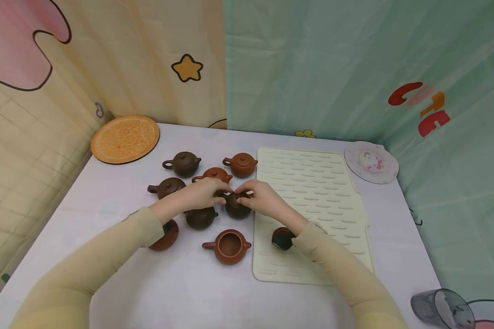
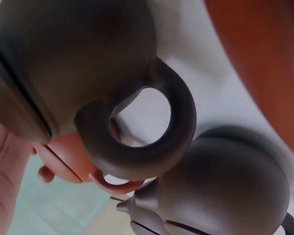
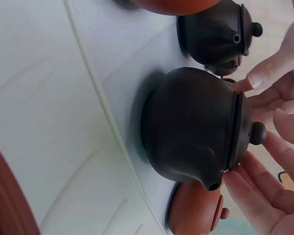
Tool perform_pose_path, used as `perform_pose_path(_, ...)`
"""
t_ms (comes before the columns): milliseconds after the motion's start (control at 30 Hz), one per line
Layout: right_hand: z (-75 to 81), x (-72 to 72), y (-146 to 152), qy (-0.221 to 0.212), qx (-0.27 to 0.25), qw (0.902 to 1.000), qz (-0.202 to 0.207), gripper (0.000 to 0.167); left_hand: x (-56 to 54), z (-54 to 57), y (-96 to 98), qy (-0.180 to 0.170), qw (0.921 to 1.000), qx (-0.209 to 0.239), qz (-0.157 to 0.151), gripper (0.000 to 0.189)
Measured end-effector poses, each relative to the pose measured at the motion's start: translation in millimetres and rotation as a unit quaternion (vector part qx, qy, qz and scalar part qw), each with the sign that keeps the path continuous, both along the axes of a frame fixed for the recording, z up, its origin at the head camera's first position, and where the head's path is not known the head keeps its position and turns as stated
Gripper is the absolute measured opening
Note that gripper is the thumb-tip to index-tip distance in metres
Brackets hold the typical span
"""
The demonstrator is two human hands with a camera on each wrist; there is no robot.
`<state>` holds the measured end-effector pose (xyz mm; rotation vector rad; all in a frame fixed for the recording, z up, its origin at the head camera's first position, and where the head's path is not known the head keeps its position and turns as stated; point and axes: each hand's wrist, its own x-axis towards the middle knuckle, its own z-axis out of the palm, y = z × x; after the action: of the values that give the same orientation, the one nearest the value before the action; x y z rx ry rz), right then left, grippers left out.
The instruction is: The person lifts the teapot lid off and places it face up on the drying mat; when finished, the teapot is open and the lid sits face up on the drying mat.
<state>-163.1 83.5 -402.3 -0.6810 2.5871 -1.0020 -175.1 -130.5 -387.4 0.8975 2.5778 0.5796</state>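
A dark brown lidded teapot stands between my hands on the white table, at the mat's left edge. My left hand pinches its handle with thumb and finger. My right hand is over the spout side, fingers bent loosely about the lid. In the right wrist view the lid knob shows whole, with a fingertip right beside it and the thumb above it. The left wrist view is filled by another dark teapot and its round handle, so the left hand's hold is hidden there.
Several brown and red teapots crowd around, including a lidless red one in front and a red one behind. On the cream ridged mat lies a small round red-and-black piece. An orange round mat and a glass stand at opposite corners.
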Motion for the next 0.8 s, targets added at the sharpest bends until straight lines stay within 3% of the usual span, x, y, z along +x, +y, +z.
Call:
perform_pose_path(133, 1.3, 0.7, -7, 0.040, 0.038, 0.9985, 0.003, 0.023, -2.0, -4.6, 2.6, -0.002, 0.9998, -0.020, 0.008, 0.035)
perform_pose_path(400, 2.9, 1.5, -9, 0.063, 0.054, 0.9965, -0.006, 0.018, -5.9, -8.7, 9.4, 0.029, 0.9989, -0.037, -0.002, 0.025)
perform_pose_path(700, 1.4, -1.9, -7, 0.045, 0.046, 0.9977, -0.021, 0.016, -10.0, -4.3, 13.6, 0.028, 0.9972, -0.069, -0.003, 0.025)
perform_pose_path(800, 3.9, -6.1, 3, 0.005, 0.011, 0.9990, -0.044, 0.018, -10.6, -2.7, 14.8, 0.030, 0.9967, -0.075, -0.008, 0.024)
